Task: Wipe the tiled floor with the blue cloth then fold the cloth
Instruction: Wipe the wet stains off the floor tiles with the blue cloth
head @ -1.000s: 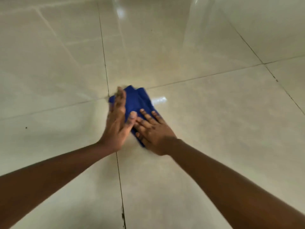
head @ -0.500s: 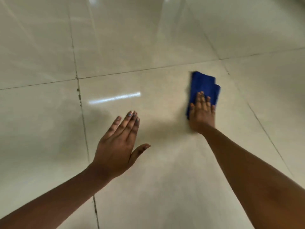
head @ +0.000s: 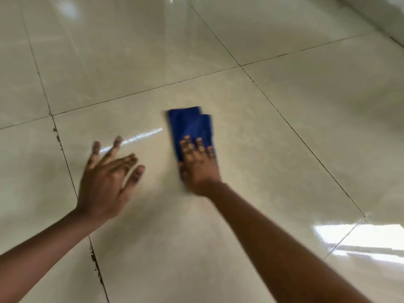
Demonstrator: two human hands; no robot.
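A folded blue cloth (head: 190, 125) lies flat on the glossy cream tiled floor (head: 284, 132), near the middle of a large tile. My right hand (head: 197, 165) presses down on the cloth's near half with straight fingers, and that part of the cloth is hidden under it. My left hand (head: 109, 173) hovers to the left of the cloth with its fingers spread, holding nothing and apart from the cloth. Both hands are blurred by motion.
Dark grout lines (head: 306, 143) cross the floor, with chipped dark spots along the left line (head: 95, 259). A bright window reflection (head: 358, 237) shines at lower right. A pale wall base (head: 384, 20) runs along the far right corner.
My right hand has slid the cloth back leftward toward the tile's middle. My left hand left the cloth a second ago and now spreads its fingers beside it.
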